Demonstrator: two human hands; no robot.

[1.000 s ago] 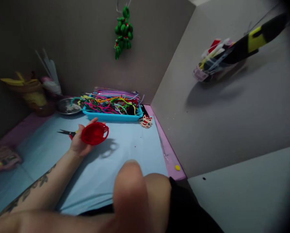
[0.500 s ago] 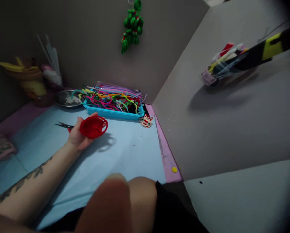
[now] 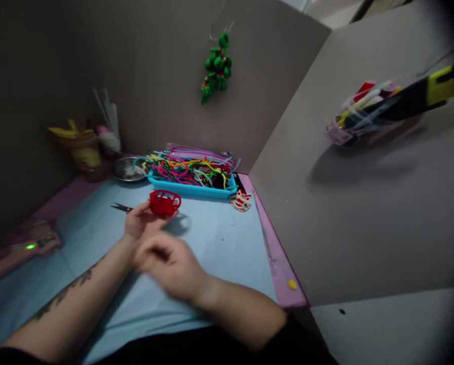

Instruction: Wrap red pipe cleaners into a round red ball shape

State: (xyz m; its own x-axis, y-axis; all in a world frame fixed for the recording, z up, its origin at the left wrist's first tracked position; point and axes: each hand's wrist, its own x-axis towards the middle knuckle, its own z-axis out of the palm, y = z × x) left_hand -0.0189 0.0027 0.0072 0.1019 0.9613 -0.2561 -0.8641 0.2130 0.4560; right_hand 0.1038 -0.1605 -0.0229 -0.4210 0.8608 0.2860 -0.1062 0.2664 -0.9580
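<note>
1. Presently, the red openwork bowl point(image 3: 165, 203) sits in my left hand point(image 3: 144, 223), above the blue sheet point(image 3: 234, 263) and in front of the blue tray point(image 3: 194, 191) of coloured pipe cleaners point(image 3: 186, 170).
2. Left fingers: curved around the bowl's lower side, thumb to the left, so that it is cradled rather than squeezed. I judge this grip right, since the thin struts look likely to bend under hard pressure.
3. Right fingers: my right hand point(image 3: 172, 266) is blurred, its fingers curled in toward the thumb. Whether they pinch anything, I cannot tell; nor can I tell whether this hand touches my left wrist or only overlaps it in view.
4. Good practice, as I judge it: support the bowl from beneath, leave its openings uncovered by my fingers, and bring the right hand in from the side, so that it does not hide the work.
5. Caution: the scissors point(image 3: 120, 207) lie just beside my left hand, blades pointing away to the left; I should mind them when shifting my grip.
</note>
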